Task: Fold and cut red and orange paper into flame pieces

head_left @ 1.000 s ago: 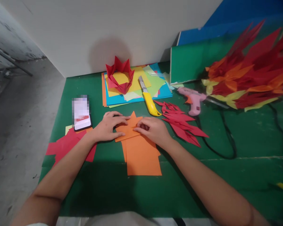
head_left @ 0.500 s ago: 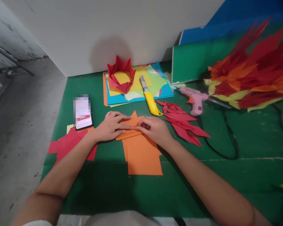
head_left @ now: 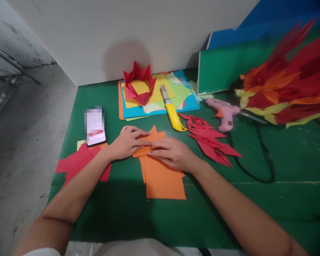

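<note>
A folded piece of orange paper (head_left: 140, 152) lies on top of several loose orange sheets (head_left: 165, 183) on the green table. From the left, my left hand (head_left: 126, 143) rests on the folded piece, its fingers stretched out and apart. My right hand (head_left: 172, 153) presses on the fold from the other side, fingers extended over the paper and almost meeting the left fingertips. A pointed orange tip (head_left: 154, 129) shows beyond my fingers. Part of the fold is hidden beneath both hands.
A phone (head_left: 96, 128) lies at left above red sheets (head_left: 80, 161). Behind my hands are a red paper ring (head_left: 141, 97), coloured sheets (head_left: 133, 112) and a yellow cutter (head_left: 173, 115). Rightward are red folded pieces (head_left: 208, 137), a pink glue gun (head_left: 225, 112) and a red-orange paper bundle (head_left: 285, 85).
My right hand has gone from a pinch at the fold to extended fingers laid over the paper. The left hand keeps its place on the paper. The view has shifted slightly.
</note>
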A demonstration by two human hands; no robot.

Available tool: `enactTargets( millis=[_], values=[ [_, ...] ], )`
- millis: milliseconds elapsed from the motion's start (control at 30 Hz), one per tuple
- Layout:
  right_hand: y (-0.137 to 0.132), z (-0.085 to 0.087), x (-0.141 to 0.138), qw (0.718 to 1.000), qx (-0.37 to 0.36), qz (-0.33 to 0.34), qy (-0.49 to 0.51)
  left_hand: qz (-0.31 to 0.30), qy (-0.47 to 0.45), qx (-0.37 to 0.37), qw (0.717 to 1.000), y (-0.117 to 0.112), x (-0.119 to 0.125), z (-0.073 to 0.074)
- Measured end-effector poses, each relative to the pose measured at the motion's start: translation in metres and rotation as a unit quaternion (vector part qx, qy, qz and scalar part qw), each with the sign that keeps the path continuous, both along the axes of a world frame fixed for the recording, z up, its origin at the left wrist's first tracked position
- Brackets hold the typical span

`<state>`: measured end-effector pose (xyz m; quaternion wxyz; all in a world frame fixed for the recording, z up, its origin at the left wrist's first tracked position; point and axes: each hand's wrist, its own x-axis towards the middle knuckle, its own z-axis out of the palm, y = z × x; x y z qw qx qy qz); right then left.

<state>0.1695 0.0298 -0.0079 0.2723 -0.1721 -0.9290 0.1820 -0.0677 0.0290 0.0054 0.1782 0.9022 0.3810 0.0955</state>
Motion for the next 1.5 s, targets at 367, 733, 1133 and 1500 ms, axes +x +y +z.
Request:
enactTargets(
  millis=[367, 733, 1133, 1500],
  values=[
    [0.001, -0.003, 0.001, 0.999, -0.004, 0.005, -0.046, -0.006, -0.005, 0.009, 1.0, 0.0, 0.0, 0.0],
    [0.0, -0.001, -0.001, 0.999, 0.009, 0.013, -0.046, -0.014, -0.002, 0.03, 0.999, 0.0, 0.0, 0.0],
    [-0.009, 0.005, -0.014, 0.992, 0.024, 0.011, -0.12, -0.013, 0.0, 0.027, 1.0, -0.001, 0.001, 0.001],
    [-0.02, 0.014, -0.027, 0.985, -0.006, -0.026, -0.169, -0.014, -0.003, 0.03, 0.999, 0.0, 0.001, -0.001]
  ],
)
